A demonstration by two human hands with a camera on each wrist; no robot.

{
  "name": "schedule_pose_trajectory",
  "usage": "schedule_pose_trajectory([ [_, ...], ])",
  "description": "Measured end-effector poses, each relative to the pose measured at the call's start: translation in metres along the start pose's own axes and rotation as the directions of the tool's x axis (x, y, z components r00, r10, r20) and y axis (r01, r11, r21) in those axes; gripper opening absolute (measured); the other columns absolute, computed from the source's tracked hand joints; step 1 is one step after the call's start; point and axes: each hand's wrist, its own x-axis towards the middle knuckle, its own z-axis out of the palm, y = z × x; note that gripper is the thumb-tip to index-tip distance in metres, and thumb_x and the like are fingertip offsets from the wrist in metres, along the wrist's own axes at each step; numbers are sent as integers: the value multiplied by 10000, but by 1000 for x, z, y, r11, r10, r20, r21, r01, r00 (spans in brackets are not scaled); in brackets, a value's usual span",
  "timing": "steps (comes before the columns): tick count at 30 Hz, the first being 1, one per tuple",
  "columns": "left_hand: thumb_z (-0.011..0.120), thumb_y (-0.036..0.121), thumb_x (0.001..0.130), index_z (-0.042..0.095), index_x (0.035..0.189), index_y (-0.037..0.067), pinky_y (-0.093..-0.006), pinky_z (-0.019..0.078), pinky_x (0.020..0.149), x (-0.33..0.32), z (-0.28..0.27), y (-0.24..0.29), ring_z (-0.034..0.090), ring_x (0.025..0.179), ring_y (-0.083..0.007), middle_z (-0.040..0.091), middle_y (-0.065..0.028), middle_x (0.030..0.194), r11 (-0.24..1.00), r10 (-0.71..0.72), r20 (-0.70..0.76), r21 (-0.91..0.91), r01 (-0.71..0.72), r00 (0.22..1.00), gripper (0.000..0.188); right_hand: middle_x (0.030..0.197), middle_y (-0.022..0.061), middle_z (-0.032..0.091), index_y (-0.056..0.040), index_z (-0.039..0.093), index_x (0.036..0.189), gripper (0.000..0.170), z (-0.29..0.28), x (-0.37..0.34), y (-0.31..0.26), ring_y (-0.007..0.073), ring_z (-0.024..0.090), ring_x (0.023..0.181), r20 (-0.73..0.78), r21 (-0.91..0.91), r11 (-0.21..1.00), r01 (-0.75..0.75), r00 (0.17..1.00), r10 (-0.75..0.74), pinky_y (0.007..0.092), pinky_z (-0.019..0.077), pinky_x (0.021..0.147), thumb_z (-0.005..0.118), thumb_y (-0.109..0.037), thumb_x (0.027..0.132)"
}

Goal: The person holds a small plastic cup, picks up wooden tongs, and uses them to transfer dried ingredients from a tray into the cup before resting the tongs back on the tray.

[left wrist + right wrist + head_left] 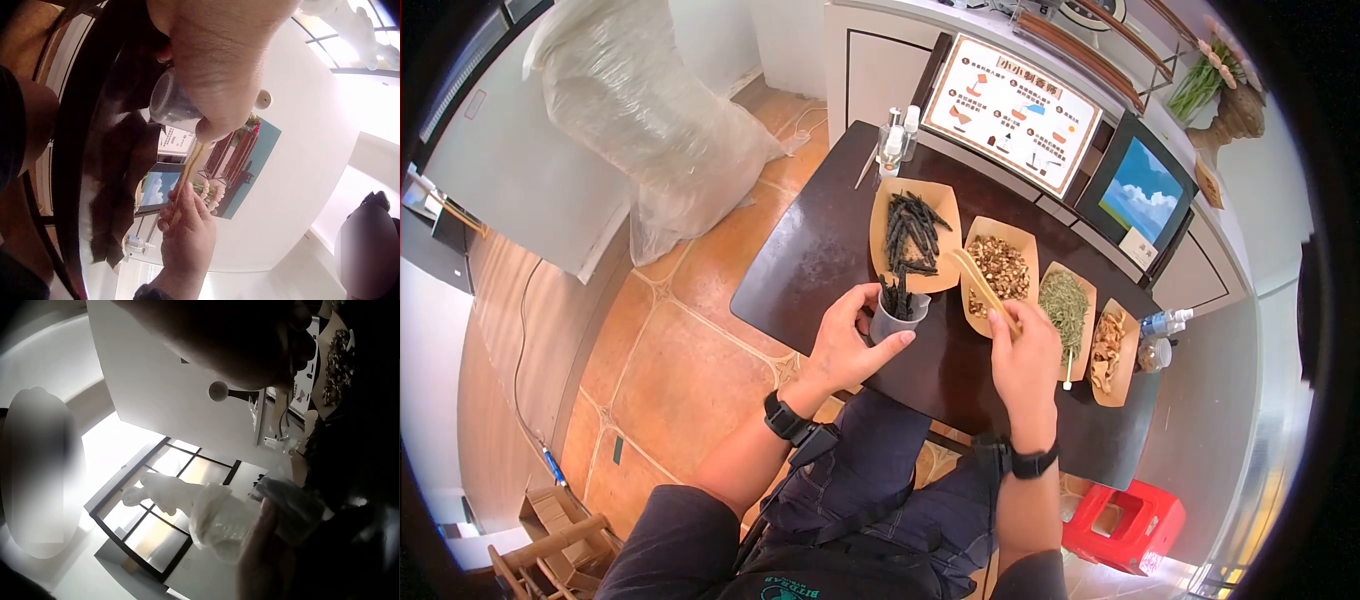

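My left hand (pixel 840 345) grips a small translucent plastic cup (pixel 888 328) near the table's front edge. Dark dried sticks (pixel 896 293) stand up out of the cup's mouth. In my right hand (pixel 1028 372) is a pair of wooden tongs (pixel 980 283), pinched near the back end. The tongs' tips point toward the paper tray (pixel 946 203) of black dried sticks (pixel 912 228), passing over the tray of chopped brown pieces (pixel 1000 262). From the left wrist view, the tongs (pixel 189 167) reach from the right hand toward the cup (pixel 167 100).
To the right stand trays of green dried herb (pixel 1062 303) and tan dried slices (pixel 1108 345). Spray bottles (pixel 892 145) are at the back left, another bottle (pixel 1165 322) at the right end. An instruction board (pixel 1010 115) leans behind the dark table (pixel 800 250). A red stool (pixel 1135 525) is at right.
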Motion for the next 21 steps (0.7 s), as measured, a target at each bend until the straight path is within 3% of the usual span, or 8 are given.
schedule_pose_trajectory([
  [6, 852, 274, 754, 581, 1184, -3, -262, 459, 683, 0, -3, 4, 555, 771, -130, 636, -53, 924, 999, -36, 27, 4, 36, 999, 579, 920, 150, 649, -32, 682, 954, 162, 30, 36, -7, 366, 665, 837, -8, -220, 975, -6, 1000, 4, 465, 520, 733, 682, -187, 908],
  [8, 854, 272, 750, 580, 1182, -6, -264, 459, 683, 0, -3, 5, 550, 768, -131, 633, -53, 917, 999, -41, 32, -2, 41, 999, 582, 944, 156, 656, -29, 678, 939, 171, 37, 43, -13, 371, 668, 850, 60, -282, 959, 3, 998, 14, 471, 528, 745, 681, -197, 906],
  [16, 857, 300, 756, 587, 1194, -21, -272, 442, 632, 1, -3, 3, 531, 722, -140, 623, -63, 908, 1000, 24, 8, 16, -24, 1000, 608, 925, 172, 671, -12, 681, 903, 169, 46, 55, -24, 388, 666, 863, 125, -329, 944, 5, 991, 39, 484, 527, 771, 672, -181, 903],
  [21, 852, 251, 762, 575, 1184, -6, -259, 456, 669, 1, -4, 6, 543, 750, -124, 639, -56, 933, 1000, -28, 25, 7, 28, 999, 566, 913, 178, 674, -5, 689, 896, 168, 26, 47, -19, 390, 664, 866, 112, -280, 959, -31, 992, 65, 474, 518, 762, 669, -171, 902],
])
